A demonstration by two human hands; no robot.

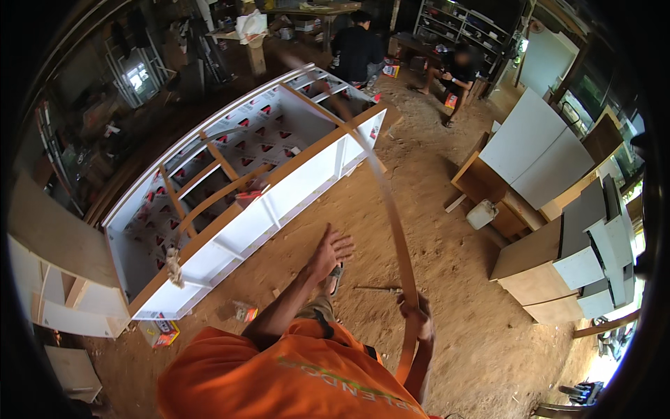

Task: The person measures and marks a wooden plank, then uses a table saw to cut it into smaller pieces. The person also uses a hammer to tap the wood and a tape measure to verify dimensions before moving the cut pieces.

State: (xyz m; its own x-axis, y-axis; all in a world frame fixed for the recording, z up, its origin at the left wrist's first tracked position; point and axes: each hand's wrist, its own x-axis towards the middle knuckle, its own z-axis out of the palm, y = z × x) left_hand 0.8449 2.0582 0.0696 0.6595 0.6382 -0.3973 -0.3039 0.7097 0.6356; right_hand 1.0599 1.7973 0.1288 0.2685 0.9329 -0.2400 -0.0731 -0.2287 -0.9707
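Observation:
My right hand (417,318) is closed around a long, thin, flexible brown edging strip (392,223). From that hand the strip rises in a curve toward the far end of a large cabinet frame, where it blurs. Its lower end hangs beside my orange shirt. My left hand (333,250) is open with its fingers spread, holding nothing, above the dirt floor between me and the cabinet. White panels with brown front edges make up the cabinet frame (241,230), which lies on the left. Another curved brown strip (209,201) rests across its dividers.
Light-coloured cabinets (534,150) and stacked drawer units (558,262) stand on the right, with a whitish jug (481,214) nearby. Two people (356,52) sit at the back. A thin stick (377,289) lies on the dirt floor (447,363). A brush-like thing (174,267) hangs on the cabinet edge.

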